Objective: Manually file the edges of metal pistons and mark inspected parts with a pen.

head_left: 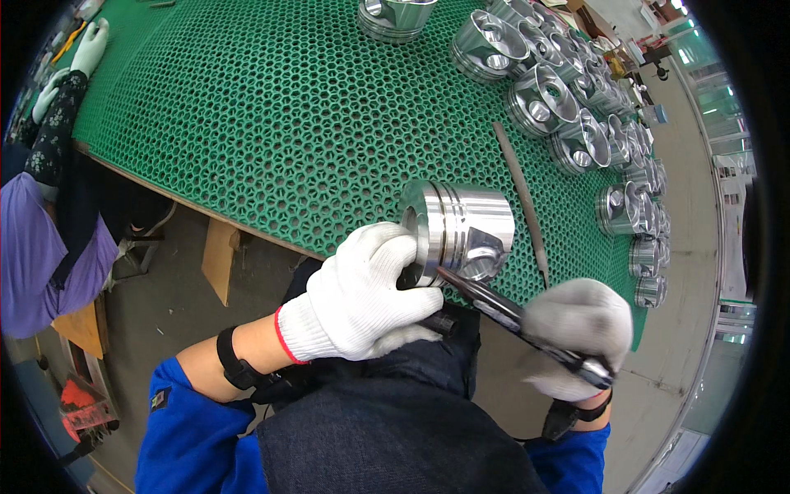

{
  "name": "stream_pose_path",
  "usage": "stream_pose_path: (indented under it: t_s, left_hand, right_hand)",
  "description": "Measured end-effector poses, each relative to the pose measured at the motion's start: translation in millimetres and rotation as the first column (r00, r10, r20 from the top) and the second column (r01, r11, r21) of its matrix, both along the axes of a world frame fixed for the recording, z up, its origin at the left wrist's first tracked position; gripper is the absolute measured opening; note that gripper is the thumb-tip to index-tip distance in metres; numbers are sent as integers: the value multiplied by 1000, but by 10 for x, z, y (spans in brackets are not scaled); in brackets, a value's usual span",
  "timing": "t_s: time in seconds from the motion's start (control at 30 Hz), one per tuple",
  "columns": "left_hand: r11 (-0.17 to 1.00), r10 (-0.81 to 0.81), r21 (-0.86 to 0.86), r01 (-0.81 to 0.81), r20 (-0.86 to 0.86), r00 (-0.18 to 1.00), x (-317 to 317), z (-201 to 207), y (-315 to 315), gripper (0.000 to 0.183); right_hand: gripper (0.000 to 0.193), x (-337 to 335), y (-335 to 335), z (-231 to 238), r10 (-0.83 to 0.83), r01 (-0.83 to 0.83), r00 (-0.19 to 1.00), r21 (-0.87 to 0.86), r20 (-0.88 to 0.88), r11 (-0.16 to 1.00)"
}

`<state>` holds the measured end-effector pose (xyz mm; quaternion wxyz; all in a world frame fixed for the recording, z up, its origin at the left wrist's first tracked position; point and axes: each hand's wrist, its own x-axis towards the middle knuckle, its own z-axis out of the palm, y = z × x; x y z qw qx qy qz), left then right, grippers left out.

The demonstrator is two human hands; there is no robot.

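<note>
A shiny metal piston (473,216) lies on its side at the near edge of the green mat, its ring grooves toward the left and its pin hole facing me. My left hand (366,296), in a white knitted glove, grips the piston's left end. My right hand (580,333), gloved and blurred by motion, is closed around a long black-handled pointed tool (502,311). The tool's tip meets the piston near the grooves, left of the pin hole. Under my left fingers a short black cylindrical end (444,323) shows; the rest of it is hidden.
A green honeycomb mat (313,148) covers the table. Right of the piston lies a long, thin grey file-like bar (522,198). Many pistons (543,99) crowd the far right, and one piston (397,18) stands at the back. Another person's gloved hand (90,48) rests at the far left.
</note>
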<state>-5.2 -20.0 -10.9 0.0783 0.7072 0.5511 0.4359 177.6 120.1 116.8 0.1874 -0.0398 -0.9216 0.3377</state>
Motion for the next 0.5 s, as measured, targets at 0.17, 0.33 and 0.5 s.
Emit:
stream_pose_path:
  t_s: [0.17,0.33,0.5]
  left_hand:
    - [999,33,-6,-33,45,998,35,26,-28,40]
    - [986,60,-155,-54,36,998,3,188,3,37]
    - [985,98,-150,-88,64,993,63,309,22,35]
  right_hand:
    - [37,135,116,-16,-84,83,996,-35,-29,996]
    - [39,459,37,-220,-270,232,960,-331,-73,915]
    - [37,398,36,-258,-188,144,982,-525,-32,839]
